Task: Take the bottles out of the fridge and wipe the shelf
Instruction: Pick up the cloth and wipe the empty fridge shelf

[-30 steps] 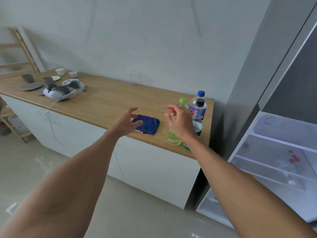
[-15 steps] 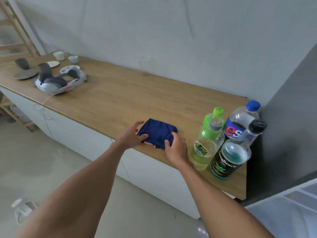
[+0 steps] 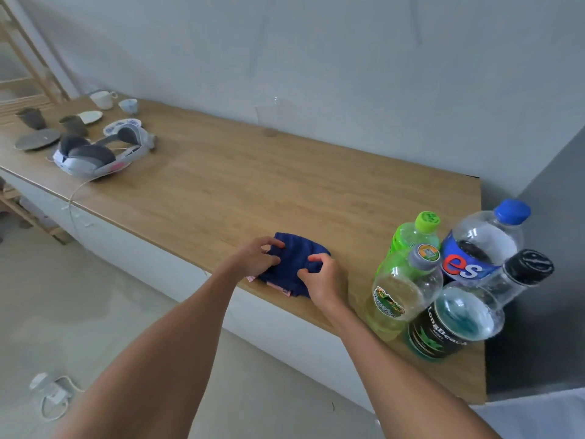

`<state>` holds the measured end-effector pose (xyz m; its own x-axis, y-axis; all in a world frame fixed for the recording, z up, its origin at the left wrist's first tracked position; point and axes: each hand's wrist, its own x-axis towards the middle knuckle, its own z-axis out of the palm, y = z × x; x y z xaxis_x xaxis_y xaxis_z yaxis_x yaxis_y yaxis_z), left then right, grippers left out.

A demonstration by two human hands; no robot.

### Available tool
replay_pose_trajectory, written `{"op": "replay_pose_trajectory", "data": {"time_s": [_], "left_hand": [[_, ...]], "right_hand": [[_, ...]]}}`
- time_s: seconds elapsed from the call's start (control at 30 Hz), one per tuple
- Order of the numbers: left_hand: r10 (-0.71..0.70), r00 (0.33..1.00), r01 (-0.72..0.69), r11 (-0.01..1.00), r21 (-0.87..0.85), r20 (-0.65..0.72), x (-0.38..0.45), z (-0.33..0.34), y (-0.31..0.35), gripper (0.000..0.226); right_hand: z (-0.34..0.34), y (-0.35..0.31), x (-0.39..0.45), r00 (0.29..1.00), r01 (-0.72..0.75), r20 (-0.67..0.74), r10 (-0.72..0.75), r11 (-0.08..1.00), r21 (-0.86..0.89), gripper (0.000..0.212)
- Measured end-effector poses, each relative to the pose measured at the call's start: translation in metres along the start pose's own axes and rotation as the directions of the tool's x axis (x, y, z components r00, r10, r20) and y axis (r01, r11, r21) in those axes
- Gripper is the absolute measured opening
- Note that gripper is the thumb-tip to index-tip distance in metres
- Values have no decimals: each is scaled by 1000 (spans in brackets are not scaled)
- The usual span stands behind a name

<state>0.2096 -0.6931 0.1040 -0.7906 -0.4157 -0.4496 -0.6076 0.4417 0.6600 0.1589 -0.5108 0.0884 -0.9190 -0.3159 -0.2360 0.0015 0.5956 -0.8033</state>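
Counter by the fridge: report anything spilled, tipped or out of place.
Nothing stands out. The four bottles stand upright, clustered at the counter's right end, no spill visible. Both hands, left and right, pinch the blue cloth near the front edge.

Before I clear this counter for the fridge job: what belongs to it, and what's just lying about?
Job:
blue cloth, gripped by both hands
four bottles

Lying about:
headset
cups
plates
clear glass
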Motion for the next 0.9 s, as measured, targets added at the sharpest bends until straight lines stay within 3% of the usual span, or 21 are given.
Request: {"op": "replay_pose_trajectory", "data": {"time_s": [0.23,0.43,0.73,0.9], "left_hand": [[35,999,-37,996,-85,-25,-72,-10,-5,30],[110,994,-112,991,-79,-21,-171,7,11,32],[285,951,-278,958,-75,118,-298,121,81,28],[389,890,-385,921,-62,237,-330,210,141,33]], "right_hand": [[-11,-10,-60,996,78,34,-81,995,66,37],[-61,2,-152,984,176,-3,-176,981,79,38],[-188,86,-288,965,223,-148,-217,974,26,37],[-278,148,-329,958,157,-242,-156,987,-17,35]]}}
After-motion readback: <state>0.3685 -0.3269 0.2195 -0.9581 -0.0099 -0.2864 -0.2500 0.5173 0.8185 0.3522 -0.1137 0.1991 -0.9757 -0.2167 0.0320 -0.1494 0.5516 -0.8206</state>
